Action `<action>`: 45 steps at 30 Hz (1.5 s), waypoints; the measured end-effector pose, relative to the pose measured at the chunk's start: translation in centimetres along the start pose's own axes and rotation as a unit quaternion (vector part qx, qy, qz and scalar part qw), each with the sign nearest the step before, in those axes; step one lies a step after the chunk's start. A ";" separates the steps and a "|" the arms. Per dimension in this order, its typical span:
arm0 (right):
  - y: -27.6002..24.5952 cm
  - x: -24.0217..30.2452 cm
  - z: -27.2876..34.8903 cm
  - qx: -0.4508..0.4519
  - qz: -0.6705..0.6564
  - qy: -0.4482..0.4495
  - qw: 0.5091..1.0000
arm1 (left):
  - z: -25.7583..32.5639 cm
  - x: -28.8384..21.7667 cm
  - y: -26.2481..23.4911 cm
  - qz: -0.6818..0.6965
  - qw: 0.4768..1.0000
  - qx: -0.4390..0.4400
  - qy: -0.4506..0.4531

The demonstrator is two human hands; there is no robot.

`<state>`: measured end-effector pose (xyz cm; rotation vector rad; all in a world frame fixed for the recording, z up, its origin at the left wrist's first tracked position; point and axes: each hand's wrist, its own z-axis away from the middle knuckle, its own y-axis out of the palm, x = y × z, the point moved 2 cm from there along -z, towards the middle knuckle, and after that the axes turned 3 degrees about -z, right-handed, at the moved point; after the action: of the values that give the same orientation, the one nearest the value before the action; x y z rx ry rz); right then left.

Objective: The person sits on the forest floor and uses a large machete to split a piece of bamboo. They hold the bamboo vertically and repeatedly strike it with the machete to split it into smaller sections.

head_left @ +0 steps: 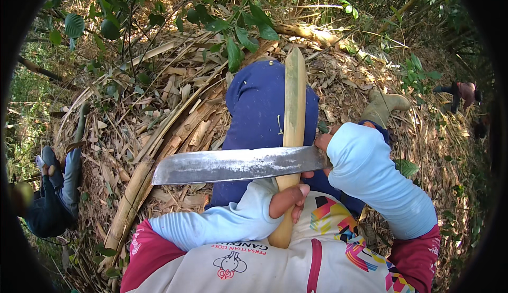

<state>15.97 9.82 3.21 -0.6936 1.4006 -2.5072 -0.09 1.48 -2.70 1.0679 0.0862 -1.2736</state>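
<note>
Machete [233, 166] crossing a pale strip [295, 102]

The strip lies over your blue trousers [253, 108], its near end in front of your shirt [185, 269]. Its long axis runs almost straight away from your torso, pointed tip outermost. Your left hand [286, 202] is curled closed around its lower part. Your right hand [322, 142], partly hidden by its sleeve [373, 171], is closed on the machete's handle end; the blade points left, nearly square to the strip.

Hands [286, 201] gripping machete [233, 165] and bamboo strip [295, 100], blue trousers [254, 113], dry leaves [116, 137]
</note>
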 end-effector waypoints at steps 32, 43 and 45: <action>-1.0 -0.8 0.4 -0.023 0.018 0.039 0.999 | -0.1 -0.3 0.2 -0.037 0.999 -0.008 0.036; -1.0 -0.5 -0.1 0.072 0.055 0.047 0.995 | -0.1 0.1 0.2 -0.026 0.999 -0.012 0.027; -1.0 -0.7 -0.3 0.057 0.043 0.073 0.995 | -0.1 -0.1 0.2 -0.019 0.999 -0.013 0.034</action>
<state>16.47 10.88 3.71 -0.4274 1.2907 -2.5911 0.11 1.63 -2.54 1.0908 0.1752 -1.2664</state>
